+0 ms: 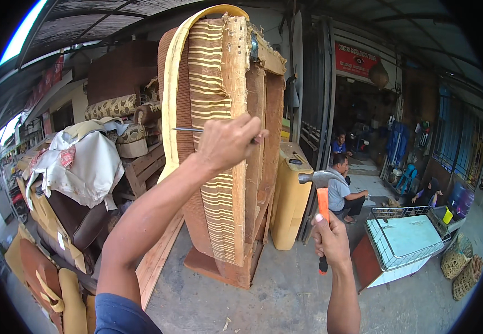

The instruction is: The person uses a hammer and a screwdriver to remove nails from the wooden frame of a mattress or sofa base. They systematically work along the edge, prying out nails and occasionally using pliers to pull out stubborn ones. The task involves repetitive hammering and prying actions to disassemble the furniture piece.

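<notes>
A partly stripped sofa (pixel 236 211) stands on end before me, with brown ribbed cloth, striped fabric and a bare wooden frame edge. My left hand (pixel 225 142) is closed around a thin metal-shafted tool (pixel 187 129) and is level with the striped side. The shaft points left across the brown cloth; its handle is mostly hidden in my fist. To the right of the sofa, my right hand (pixel 330 239) grips a claw hammer (pixel 323 195) by its orange and black handle, head up. A pale yellow band (pixel 170 94) loops over the sofa's top end.
Close behind the sofa is a yellow foam block (pixel 291 206). White cloth (pixel 83 161) covers piled furniture at left, and wooden planks (pixel 161 259) lie beside the sofa. A wire-railed table (pixel 408 236) and woven baskets (pixel 457 256) stand at right. A seated person (pixel 344 192) and others are beyond.
</notes>
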